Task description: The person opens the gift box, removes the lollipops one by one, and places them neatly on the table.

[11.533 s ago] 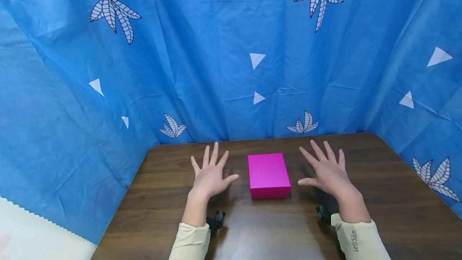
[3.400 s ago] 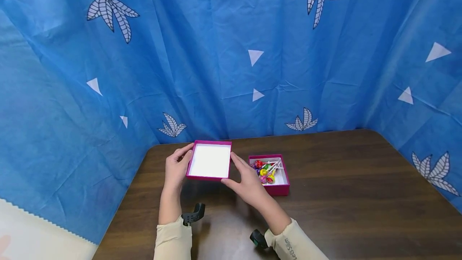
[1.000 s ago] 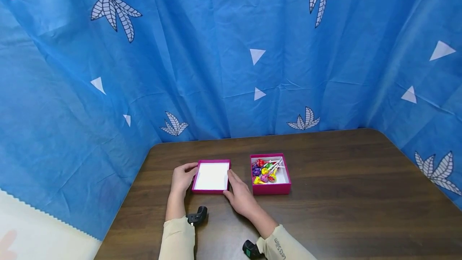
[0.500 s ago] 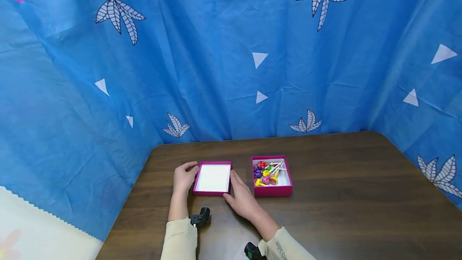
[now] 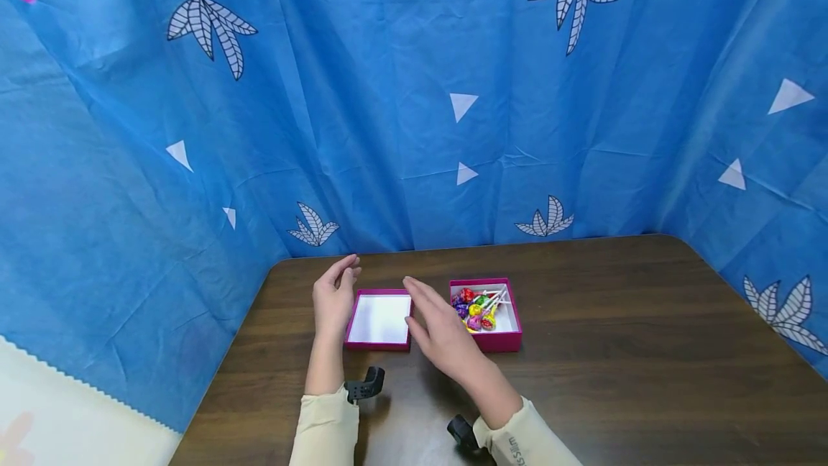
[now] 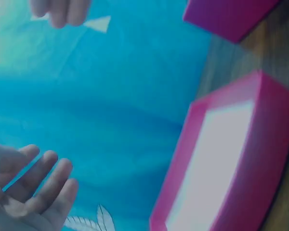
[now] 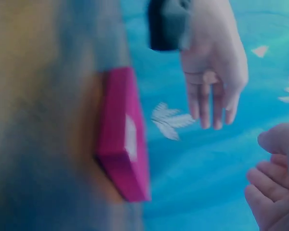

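Note:
A pink box lid (image 5: 380,318) lies inside-up on the table, its white inner face showing. Above its left side my left hand (image 5: 333,300) is raised, fingers relaxed and holding nothing. My right hand (image 5: 446,333) hovers off the lid's right edge, fingers fairly straight, also holding nothing. In the left wrist view the lid (image 6: 216,159) sits apart from the left fingers (image 6: 53,183). Right of the lid stands the pink box base (image 5: 498,341), with several wrapped lollipops (image 5: 479,309) inside; the right hand overlaps its lower left corner in the head view.
The brown wooden table (image 5: 614,351) reaches back to a blue curtain (image 5: 420,128) with white leaf and triangle prints. A black wrist camera (image 5: 365,385) is strapped to the left wrist, another wrist camera (image 5: 462,431) to the right.
The closed box has been opened and its lid turned over and set down to the left. Within the last half second both hands have let go of the lid and lifted off it.

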`<state>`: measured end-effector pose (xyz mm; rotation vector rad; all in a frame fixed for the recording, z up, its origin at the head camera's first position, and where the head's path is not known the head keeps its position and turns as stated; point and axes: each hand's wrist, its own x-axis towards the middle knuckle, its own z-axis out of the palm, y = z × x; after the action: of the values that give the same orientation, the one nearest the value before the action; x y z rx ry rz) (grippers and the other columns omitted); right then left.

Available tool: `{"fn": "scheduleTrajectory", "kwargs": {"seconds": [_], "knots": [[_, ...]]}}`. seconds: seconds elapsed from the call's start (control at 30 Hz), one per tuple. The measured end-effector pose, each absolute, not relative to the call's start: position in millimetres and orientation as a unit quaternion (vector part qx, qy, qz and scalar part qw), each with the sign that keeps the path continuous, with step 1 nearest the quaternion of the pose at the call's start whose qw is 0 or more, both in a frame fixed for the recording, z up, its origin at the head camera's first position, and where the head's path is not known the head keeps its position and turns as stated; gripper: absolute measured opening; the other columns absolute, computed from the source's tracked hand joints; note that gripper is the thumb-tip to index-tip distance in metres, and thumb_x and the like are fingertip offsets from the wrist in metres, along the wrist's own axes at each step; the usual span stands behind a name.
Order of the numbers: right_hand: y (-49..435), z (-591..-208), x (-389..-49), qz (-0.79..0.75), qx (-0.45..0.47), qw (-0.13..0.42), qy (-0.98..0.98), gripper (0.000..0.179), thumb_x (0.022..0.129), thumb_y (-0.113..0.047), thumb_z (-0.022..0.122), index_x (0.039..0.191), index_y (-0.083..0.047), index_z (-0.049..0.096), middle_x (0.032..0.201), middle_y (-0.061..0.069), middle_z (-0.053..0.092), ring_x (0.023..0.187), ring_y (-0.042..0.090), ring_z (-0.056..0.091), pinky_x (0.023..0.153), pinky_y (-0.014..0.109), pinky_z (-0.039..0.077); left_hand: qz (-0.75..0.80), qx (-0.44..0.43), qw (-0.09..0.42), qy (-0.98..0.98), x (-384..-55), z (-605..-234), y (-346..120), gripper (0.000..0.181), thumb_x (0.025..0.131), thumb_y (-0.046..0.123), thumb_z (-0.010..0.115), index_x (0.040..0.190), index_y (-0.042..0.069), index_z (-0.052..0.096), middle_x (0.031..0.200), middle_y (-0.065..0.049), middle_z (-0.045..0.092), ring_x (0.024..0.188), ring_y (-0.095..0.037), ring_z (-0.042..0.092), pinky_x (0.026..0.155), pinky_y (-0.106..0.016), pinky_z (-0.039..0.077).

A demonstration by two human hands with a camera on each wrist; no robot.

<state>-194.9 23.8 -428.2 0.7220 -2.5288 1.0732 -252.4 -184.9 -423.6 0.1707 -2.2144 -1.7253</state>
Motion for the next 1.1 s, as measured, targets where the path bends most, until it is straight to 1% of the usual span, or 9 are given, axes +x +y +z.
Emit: {"fn": "scheduleTrajectory", "kwargs": {"seconds": [0.1,0.23,0.33,0.43,0.6,0.73,0.9,1.1], "knots": [[35.2,-415.9,-195.4,0.369,0.258,0.197,-0.871,0.060,0.089,-0.016,0.076,0.145,-0.016,0.053,0.145,0.004,0.057,0.134,0.021,0.056,0.104,0.037,0.051,-0.610,0.020,0.161,-0.776,-250.3,-418.3,-172.2,0.031,0.105,0.019,0.051,0.134,0.016,0.063,0.132,-0.004,0.066,0.123,-0.022,0.064,0.109,-0.039,0.048],[51.5,-406.9,-199.9,0.360,0.266,0.242,-0.860,0.052,0.087,-0.013,0.078,0.136,-0.014,0.061,0.132,0.003,0.066,0.122,0.020,0.062,0.100,0.036,0.055,-0.610,-0.042,0.148,-0.778,-249.5,-418.2,-150.6,0.033,0.105,0.020,0.053,0.136,0.012,0.061,0.134,-0.009,0.065,0.125,-0.024,0.063,0.109,-0.041,0.047],[62.9,-406.4,-205.3,0.351,0.268,0.261,-0.859,0.047,0.086,-0.013,0.079,0.131,-0.013,0.065,0.126,0.002,0.069,0.114,0.018,0.063,0.095,0.035,0.057,-0.600,-0.087,0.115,-0.787,-249.0,-422.6,-134.0,0.040,0.104,0.024,0.055,0.141,0.009,0.056,0.141,-0.011,0.061,0.131,-0.026,0.058,0.111,-0.043,0.045],[72.9,-409.2,-211.2,0.341,0.265,0.268,-0.861,0.044,0.085,-0.013,0.080,0.127,-0.014,0.067,0.122,0.002,0.070,0.108,0.017,0.063,0.090,0.035,0.058,-0.571,-0.127,0.066,-0.808,-248.2,-429.4,-120.8,0.052,0.102,0.030,0.057,0.148,0.008,0.046,0.150,-0.012,0.052,0.139,-0.029,0.050,0.113,-0.046,0.042],[86.5,-415.6,-218.8,0.338,0.243,0.257,-0.872,0.042,0.083,-0.014,0.082,0.123,-0.015,0.070,0.117,0.001,0.071,0.106,0.018,0.062,0.088,0.037,0.058,-0.516,-0.183,-0.034,-0.836,-246.1,-439.9,-108.3,0.073,0.099,0.038,0.062,0.156,0.007,0.031,0.160,-0.017,0.035,0.147,-0.035,0.038,0.117,-0.051,0.036],[94.4,-421.4,-223.0,0.333,0.204,0.243,-0.888,0.041,0.082,-0.015,0.082,0.121,-0.017,0.071,0.115,0.001,0.072,0.105,0.019,0.062,0.088,0.041,0.058,-0.465,-0.207,-0.096,-0.855,-243.5,-443.3,-102.5,0.088,0.092,0.043,0.069,0.159,0.009,0.023,0.165,-0.014,0.025,0.151,-0.033,0.031,0.119,-0.053,0.034],[100.9,-429.1,-228.3,0.323,0.177,0.220,-0.903,0.041,0.082,-0.016,0.083,0.121,-0.016,0.071,0.115,0.002,0.072,0.105,0.020,0.061,0.089,0.043,0.058,-0.420,-0.237,-0.129,-0.867,-240.8,-445.8,-96.1,0.102,0.086,0.043,0.076,0.160,0.005,0.016,0.167,-0.012,0.019,0.154,-0.032,0.023,0.120,-0.054,0.031],[109.1,-434.5,-231.3,0.309,0.146,0.196,-0.919,0.042,0.080,-0.020,0.085,0.120,-0.018,0.072,0.115,0.003,0.073,0.104,0.022,0.060,0.090,0.047,0.056,-0.403,-0.237,-0.152,-0.871,-239.6,-456.1,-88.8,0.108,0.085,0.044,0.077,0.161,0.005,0.010,0.168,-0.013,0.016,0.154,-0.032,0.020,0.120,-0.053,0.031]]}}
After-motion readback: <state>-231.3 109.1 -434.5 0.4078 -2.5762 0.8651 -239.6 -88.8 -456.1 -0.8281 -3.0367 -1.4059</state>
